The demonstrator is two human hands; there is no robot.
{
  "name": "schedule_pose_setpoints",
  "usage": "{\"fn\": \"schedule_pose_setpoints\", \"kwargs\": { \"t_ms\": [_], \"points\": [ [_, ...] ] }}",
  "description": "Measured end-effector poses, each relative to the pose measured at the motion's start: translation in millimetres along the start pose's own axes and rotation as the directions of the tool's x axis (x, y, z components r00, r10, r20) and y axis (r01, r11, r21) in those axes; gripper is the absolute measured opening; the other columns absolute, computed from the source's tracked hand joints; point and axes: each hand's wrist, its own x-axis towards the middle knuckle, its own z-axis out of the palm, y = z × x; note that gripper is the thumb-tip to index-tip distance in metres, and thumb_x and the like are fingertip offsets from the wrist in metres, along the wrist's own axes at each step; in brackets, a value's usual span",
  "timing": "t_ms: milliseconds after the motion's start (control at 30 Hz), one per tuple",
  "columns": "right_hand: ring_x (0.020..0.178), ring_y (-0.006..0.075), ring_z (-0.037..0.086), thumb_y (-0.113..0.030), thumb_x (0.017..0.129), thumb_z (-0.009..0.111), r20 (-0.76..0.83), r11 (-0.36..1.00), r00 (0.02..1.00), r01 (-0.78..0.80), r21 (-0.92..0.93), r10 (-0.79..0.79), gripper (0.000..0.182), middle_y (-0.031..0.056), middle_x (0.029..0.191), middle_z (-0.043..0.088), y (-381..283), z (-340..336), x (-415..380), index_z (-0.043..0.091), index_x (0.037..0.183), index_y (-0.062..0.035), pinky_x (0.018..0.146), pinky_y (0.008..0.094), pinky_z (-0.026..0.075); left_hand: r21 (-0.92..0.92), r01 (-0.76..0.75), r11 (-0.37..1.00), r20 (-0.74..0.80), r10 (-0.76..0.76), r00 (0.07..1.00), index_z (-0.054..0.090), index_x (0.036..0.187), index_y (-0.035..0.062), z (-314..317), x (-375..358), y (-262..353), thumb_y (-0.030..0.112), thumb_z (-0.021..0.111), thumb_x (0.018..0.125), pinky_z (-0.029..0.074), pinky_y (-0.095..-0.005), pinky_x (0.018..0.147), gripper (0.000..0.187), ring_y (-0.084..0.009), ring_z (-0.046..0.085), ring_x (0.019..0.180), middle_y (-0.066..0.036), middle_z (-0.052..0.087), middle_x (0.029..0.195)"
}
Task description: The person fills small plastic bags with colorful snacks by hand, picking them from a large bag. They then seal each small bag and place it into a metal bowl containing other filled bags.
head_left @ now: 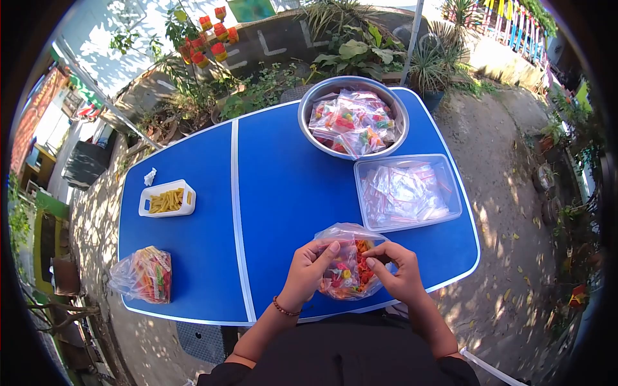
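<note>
My left hand (pixel 308 273) is closed on a small clear plastic bag (pixel 346 265), thumb on its near side, with several colourful small pieces at its bottom. Thumb and fingertips of my right hand (pixel 400 275) are pinched together at the small bag's right side; what they hold, if anything, is too small to make out. Under both hands lies a large clear plastic bag (pixel 344 231) at the table's near edge. Orange and red small pieces (pixel 365 273) show inside it, partly covered by the small bag and my fingers.
On the blue table (pixel 283 193) stand a metal bowl (pixel 302 122) of filled small bags and a clear plastic container (pixel 458 202) of flat clear bags. Leftward are a white basket (pixel 168 213) of yellowish sticks, crumpled white tissue (pixel 150 176) and a bag of colourful sticks (pixel 151 276).
</note>
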Motion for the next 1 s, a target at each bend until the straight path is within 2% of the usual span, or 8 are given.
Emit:
{"fn": "schedule_pose_setpoints", "kwargs": {
  "t_ms": [233,333,433,533,633,800,933,1000],
  "points": [
    [0.081,0.0101,0.065,0.002,0.091,0.065,-0.016,1.000,1.000,-0.005,0.029,0.005,0.010,0.0082,0.090,0.068,1,1,0,0.069,0.099,0.0056,0.074,0.0241,0.052,0.012,-0.001,1.000,0.023,0.001,1.000,0.066,0.120,-0.0025,-1,-1,0,0.025,0.060,0.103,0.060,-0.0297,0.083,0.033,-0.0177,0.071,0.099,-0.014,0.072,0.112],
    [0.082,0.0103,0.065,0.002,0.091,0.067,-0.209,0.993,0.978,0.023,0.114,0.001,0.009,0.0082,0.091,0.068,2,7,-2,0.068,0.099,0.0049,0.074,0.0242,0.052,0.127,-0.120,0.985,0.072,0.111,0.991,0.070,0.116,-0.0017,4,-2,3,0.023,0.063,0.101,0.059,-0.0283,0.081,0.030,-0.0177,0.072,0.097,-0.012,0.074,0.109],
    [0.073,0.0130,0.062,0.001,0.085,0.074,-0.400,0.979,0.897,0.204,0.003,-0.186,0.010,0.0089,0.085,0.070,-1,10,2,0.070,0.095,0.0006,0.066,0.0249,0.049,0.404,-0.300,0.864,0.098,0.285,0.953,0.075,0.108,0.0018,4,-6,-3,0.021,0.070,0.095,0.058,-0.0271,0.075,0.024,-0.0170,0.074,0.089,-0.012,0.076,0.101],
    [0.073,0.0169,0.063,0.001,0.081,0.077,-0.376,0.920,0.841,0.338,-0.197,-0.389,0.014,0.0094,0.088,0.071,-10,11,3,0.070,0.093,-0.0017,0.066,0.0276,0.050,0.612,-0.373,0.697,0.148,0.362,0.920,0.077,0.103,0.0044,7,-9,0,0.017,0.076,0.089,0.058,-0.0266,0.070,0.019,-0.0169,0.075,0.080,-0.011,0.077,0.092],
    [0.073,0.0207,0.063,0.001,0.078,0.079,-0.174,0.805,0.812,0.478,-0.351,-0.558,0.017,0.0094,0.088,0.072,-16,7,6,0.071,0.092,-0.0038,0.067,0.0310,0.050,0.709,-0.366,0.603,0.183,0.343,0.921,0.078,0.102,0.0036,10,-12,11,0.013,0.080,0.085,0.058,-0.0265,0.072,0.020,-0.0173,0.076,0.079,-0.011,0.077,0.089],
    [0.081,0.0214,0.063,0.000,0.076,0.077,-0.012,0.791,0.853,0.479,-0.382,-0.522,0.018,0.0089,0.096,0.069,-24,3,7,0.072,0.093,-0.0053,0.067,0.0326,0.049,0.654,-0.423,0.628,0.234,0.363,0.902,0.076,0.105,0.0071,9,-10,8,0.018,0.079,0.085,0.054,-0.0276,0.062,0.023,-0.0202,0.074,0.073,-0.012,0.076,0.094],
    [0.103,0.0246,0.059,-0.011,0.079,0.077,0.031,0.848,0.911,0.395,-0.354,-0.412,0.020,0.0091,0.106,0.064,-27,-6,4,0.074,0.099,-0.0104,0.075,0.0360,0.050,0.532,-0.387,0.753,0.234,0.309,0.922,0.072,0.116,0.0076,9,-9,7,0.019,0.076,0.089,0.058,-0.0286,0.073,0.029,-0.0225,0.076,0.083,-0.011,0.076,0.103],
    [0.112,0.0284,0.054,-0.019,0.082,0.075,-0.008,0.982,0.987,0.160,-0.099,-0.161,0.028,0.0107,0.111,0.063,-21,-2,-1,0.073,0.110,-0.0136,0.089,0.0417,0.047,0.398,-0.298,0.868,0.175,0.247,0.953,0.068,0.124,0.0087,12,-10,3,0.018,0.073,0.093,0.059,-0.0302,0.080,0.033,-0.0250,0.076,0.090,-0.011,0.076,0.107]
  ]
}}
